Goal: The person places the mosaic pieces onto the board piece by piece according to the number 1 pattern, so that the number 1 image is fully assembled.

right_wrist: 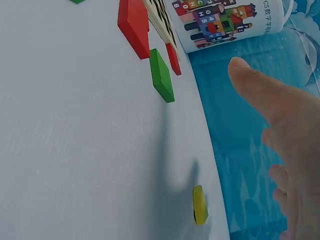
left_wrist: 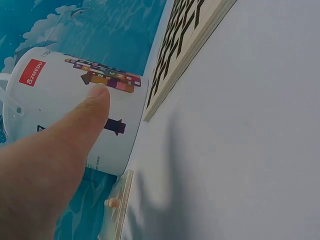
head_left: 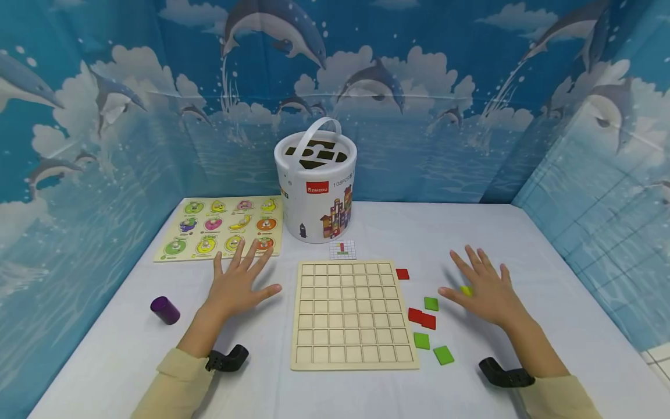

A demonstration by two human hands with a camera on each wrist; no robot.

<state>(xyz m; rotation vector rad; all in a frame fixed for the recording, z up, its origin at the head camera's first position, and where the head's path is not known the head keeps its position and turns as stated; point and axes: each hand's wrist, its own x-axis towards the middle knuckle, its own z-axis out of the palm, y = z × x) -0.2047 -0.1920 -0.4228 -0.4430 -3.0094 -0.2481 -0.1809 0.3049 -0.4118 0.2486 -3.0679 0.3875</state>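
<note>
My left hand (head_left: 235, 291) is held with fingers spread above the table, left of a wooden grid board (head_left: 353, 320); it holds nothing. Its fingertips overlap the lower edge of a fruit puzzle board (head_left: 173, 233) in the head view. On the other side, my right hand (head_left: 484, 288) also has its fingers spread and holds nothing. A yellow piece (right_wrist: 200, 205) lies beneath it, partly covered in the head view. Between this hand and the grid board are green square tiles (head_left: 443, 355) and red tiles (head_left: 428, 321). Another red tile (head_left: 402, 274) lies by the board's upper right corner.
A white lidded bucket (head_left: 314, 209) with shape holes and a raised handle stands at the back. In front of it lies a small pattern card (head_left: 342, 250). A purple cylinder (head_left: 165, 310) lies at the left. Dolphin-print cloth (head_left: 419, 145) walls the table's back and sides.
</note>
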